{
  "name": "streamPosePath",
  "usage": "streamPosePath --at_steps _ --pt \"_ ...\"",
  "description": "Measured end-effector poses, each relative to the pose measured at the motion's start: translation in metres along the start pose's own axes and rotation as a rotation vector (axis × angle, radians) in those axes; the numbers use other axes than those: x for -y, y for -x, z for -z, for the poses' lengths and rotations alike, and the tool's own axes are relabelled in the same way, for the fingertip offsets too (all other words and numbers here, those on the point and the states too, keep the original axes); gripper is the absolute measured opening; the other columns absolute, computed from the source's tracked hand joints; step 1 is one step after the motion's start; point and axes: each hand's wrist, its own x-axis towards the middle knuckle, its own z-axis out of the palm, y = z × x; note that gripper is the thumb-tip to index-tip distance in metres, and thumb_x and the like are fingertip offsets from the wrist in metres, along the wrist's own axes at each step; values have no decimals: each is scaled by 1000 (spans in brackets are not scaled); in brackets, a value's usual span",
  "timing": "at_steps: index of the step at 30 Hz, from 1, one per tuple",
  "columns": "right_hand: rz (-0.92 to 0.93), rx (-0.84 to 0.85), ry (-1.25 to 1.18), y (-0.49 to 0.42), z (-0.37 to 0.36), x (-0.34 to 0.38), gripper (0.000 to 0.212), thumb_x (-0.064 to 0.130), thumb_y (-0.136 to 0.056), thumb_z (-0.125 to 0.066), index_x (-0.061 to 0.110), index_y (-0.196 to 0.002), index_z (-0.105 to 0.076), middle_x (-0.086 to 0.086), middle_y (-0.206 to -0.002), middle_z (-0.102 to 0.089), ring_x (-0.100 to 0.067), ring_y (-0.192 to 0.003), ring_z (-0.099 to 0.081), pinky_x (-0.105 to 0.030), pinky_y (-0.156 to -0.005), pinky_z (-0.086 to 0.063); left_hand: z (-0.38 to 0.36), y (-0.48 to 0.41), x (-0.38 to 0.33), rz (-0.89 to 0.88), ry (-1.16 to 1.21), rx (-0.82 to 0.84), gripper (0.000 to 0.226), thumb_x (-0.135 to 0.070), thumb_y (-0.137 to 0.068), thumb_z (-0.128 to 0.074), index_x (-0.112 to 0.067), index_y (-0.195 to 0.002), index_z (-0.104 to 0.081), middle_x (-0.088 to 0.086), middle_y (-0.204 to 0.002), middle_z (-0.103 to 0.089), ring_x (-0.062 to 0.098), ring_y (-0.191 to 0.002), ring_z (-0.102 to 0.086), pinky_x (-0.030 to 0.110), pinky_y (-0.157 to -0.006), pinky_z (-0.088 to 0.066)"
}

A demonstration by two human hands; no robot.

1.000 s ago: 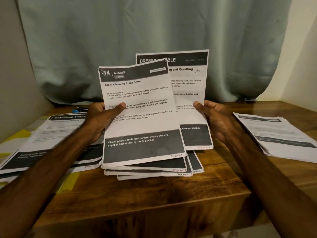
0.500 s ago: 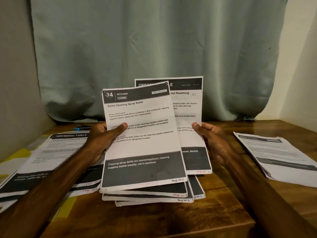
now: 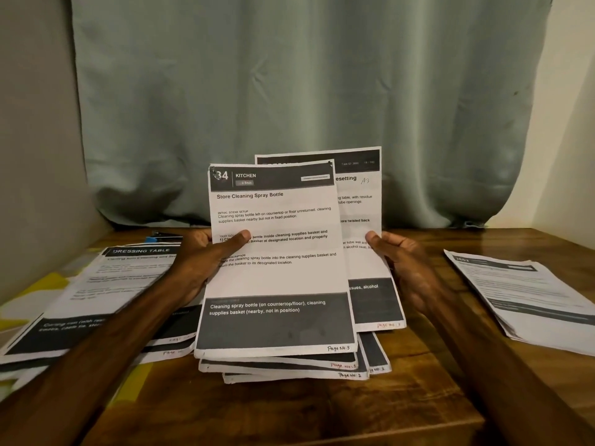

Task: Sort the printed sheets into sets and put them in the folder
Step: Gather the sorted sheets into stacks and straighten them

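Head view: the left hand (image 3: 199, 265) pinches the left edge of the Kitchen sheet (image 3: 280, 278), thumb across its print, holding it upright at centre. The right hand (image 3: 405, 268) grips the right edge of the rear sheet (image 3: 363, 207), offset right behind it. Both rise over a fanned stack (image 3: 289, 370) on the wooden table (image 3: 289, 413). A left pile (image 3: 96, 284) and a right pile (image 3: 521, 294) lie at either side.

The front sheet (image 3: 277, 252) hides most of the rear sheet (image 3: 359, 201), whose heading shows only "esetting". The left grip (image 3: 199, 265) covers some print with its thumb, and its fingers are hidden behind the paper. Only the bottom edges of the lower sheets (image 3: 283, 370) show. The left stack (image 3: 106, 284) is blurred and edge-cut, as is the right stack (image 3: 521, 291). A half-hidden blue thing (image 3: 150, 239) is unidentifiable.
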Motion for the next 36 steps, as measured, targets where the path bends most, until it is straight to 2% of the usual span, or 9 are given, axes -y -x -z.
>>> streamPosePath --at_steps 5,14,18,23,27,32,35,36 --pt "-11 6 -12 -1 1 -1 29 23 -93 -71 4 -115 -71 -16 -110 -76 -39 -105 -72 -56 -99 -54 -3 3 -3 13 0 -4 26 -14 -88 -76 -6 -111 -73 9 -101 -79 28 -87 -77 29 -62 -61" --pt "-12 15 -55 6 1 2 22 19 -95 -68 3 -110 -70 -18 -109 -76 -40 -103 -72 -47 -85 -61 -1 -1 0 33 -36 7 32 -19 -85 -78 -8 -115 -72 8 -104 -78 30 -92 -77 38 -75 -64" --pt "-7 21 -40 4 0 2 23 16 -96 -67 0 -112 -70 -20 -111 -75 -32 -94 -74 -40 -82 -63 -2 -2 2 18 -15 -1 28 -16 -86 -77 -6 -112 -72 8 -100 -79 24 -84 -77 27 -61 -61" --pt "7 9 -33 -1 2 -2 25 16 -96 -68 -2 -114 -70 -19 -109 -75 -33 -94 -73 -42 -85 -62 -2 -5 7 16 -6 4 32 -18 -84 -78 -5 -114 -73 9 -103 -78 26 -89 -77 29 -65 -62" --pt "-3 -3 -43 -4 4 -4 28 17 -96 -69 -3 -116 -69 -19 -109 -75 -34 -95 -74 -44 -84 -62 -6 -3 11 14 -34 5 25 -16 -85 -78 -7 -108 -73 6 -98 -79 25 -86 -77 28 -62 -62" --pt "-35 -70 27 0 12 -3 17 20 -97 -68 6 -105 -72 -10 -101 -79 -28 -86 -77 -36 -72 -64 -23 -7 13 18 -126 -12 28 -19 -83 -81 -8 -108 -75 5 -99 -79 24 -88 -77 30 -72 -63" --pt "-29 -104 39 0 28 1 14 21 -97 -68 9 -103 -73 -7 -98 -79 -27 -87 -77 -37 -73 -64 -39 -19 3 24 -202 12 29 -23 -81 -83 -9 -105 -76 4 -96 -79 23 -82 -77 30 -69 -63" --pt "-22 -124 50 0 36 5 15 22 -97 -68 8 -103 -73 -7 -97 -79 -26 -86 -77 -36 -73 -64 -47 -25 -1 23 -224 28 31 -26 -79 -84 -10 -105 -76 5 -96 -79 24 -83 -78 34 -73 -64"
